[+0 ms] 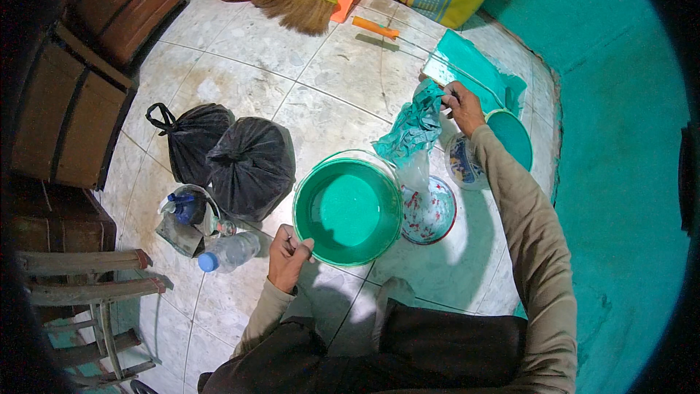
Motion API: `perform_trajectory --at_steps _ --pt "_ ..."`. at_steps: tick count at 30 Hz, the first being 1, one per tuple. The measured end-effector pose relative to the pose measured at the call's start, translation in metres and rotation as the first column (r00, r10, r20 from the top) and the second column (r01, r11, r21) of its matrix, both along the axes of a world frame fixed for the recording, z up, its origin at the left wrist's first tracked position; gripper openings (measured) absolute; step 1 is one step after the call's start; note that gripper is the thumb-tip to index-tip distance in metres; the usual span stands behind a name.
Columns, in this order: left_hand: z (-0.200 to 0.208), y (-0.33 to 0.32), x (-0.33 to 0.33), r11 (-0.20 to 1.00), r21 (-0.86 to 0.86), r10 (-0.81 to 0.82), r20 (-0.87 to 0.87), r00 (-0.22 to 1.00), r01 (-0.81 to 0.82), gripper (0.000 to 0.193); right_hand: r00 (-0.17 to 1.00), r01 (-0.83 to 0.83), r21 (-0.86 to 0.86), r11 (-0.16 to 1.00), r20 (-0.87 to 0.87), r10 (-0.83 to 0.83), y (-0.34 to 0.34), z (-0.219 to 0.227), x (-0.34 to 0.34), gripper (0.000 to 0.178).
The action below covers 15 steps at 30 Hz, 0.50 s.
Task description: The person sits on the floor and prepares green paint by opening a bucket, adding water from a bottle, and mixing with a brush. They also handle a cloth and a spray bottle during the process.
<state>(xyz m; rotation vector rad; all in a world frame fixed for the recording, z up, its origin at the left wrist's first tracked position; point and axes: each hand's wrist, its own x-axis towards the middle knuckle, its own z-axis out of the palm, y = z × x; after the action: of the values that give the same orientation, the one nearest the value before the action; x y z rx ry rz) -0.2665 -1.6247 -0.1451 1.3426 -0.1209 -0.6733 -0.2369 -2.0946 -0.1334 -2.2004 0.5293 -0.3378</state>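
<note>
Centrally in the frame, a round green bucket (306,208) is seen from above on a pale tiled floor (328,76), part-filled with teal paint (346,201). Just above and right of it, a crumpled plastic sheet (415,125), smeared with teal and clear at its lower end, is held up by the right hand (464,108); its upper edge is pinched in that grip, and its clear end is hung over a red-rimmed disc (440,211). The left hand (286,259) is placed at the bucket's lower-left rim; whether the rim is grasped or only touched cannot be told.

The plastic is judged light, limp and easily torn, and slippery wherever its smears are wet; it is best taken by a gathered edge. The bucket is judged rigid but weighty, its liquid easily slopped if tilted, and is best steadied by opposite sides of the rim.

At upper right, a paint tray (480,67) is crossed by an orange-handled tool (375,27).
</note>
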Motion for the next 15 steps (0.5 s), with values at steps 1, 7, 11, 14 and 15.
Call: perform_trajectory --at_steps 1,7,11,14,15 --pt "-0.001 0.001 0.0 1.0 0.003 -0.002 0.003 1.0 0.002 0.016 0.999 -0.028 0.004 1.0 0.025 0.028 -0.001 0.002 -0.001 0.006" --pt "0.005 -0.002 -0.001 1.0 -0.002 0.015 -0.006 1.0 -0.015 0.016 0.992 -0.111 0.153 0.982 0.079 0.1 -0.005 0.002 -0.004 0.008" --pt "0.01 -0.006 -0.001 0.999 0.019 0.043 0.011 0.999 -0.043 0.016 0.994 -0.087 0.069 0.994 0.075 0.082 -0.01 -0.008 -0.006 0.009" --pt "0.009 -0.002 0.001 0.99 0.106 0.08 0.097 0.992 -0.09 0.014 0.992 -0.059 0.174 0.983 0.122 0.038 -0.004 -0.003 -0.005 0.009" --pt "0.01 -0.001 0.005 0.986 0.126 0.09 0.123 0.988 -0.106 0.014 0.99 -0.059 0.204 0.977 0.134 0.032 -0.006 0.001 -0.004 0.009"
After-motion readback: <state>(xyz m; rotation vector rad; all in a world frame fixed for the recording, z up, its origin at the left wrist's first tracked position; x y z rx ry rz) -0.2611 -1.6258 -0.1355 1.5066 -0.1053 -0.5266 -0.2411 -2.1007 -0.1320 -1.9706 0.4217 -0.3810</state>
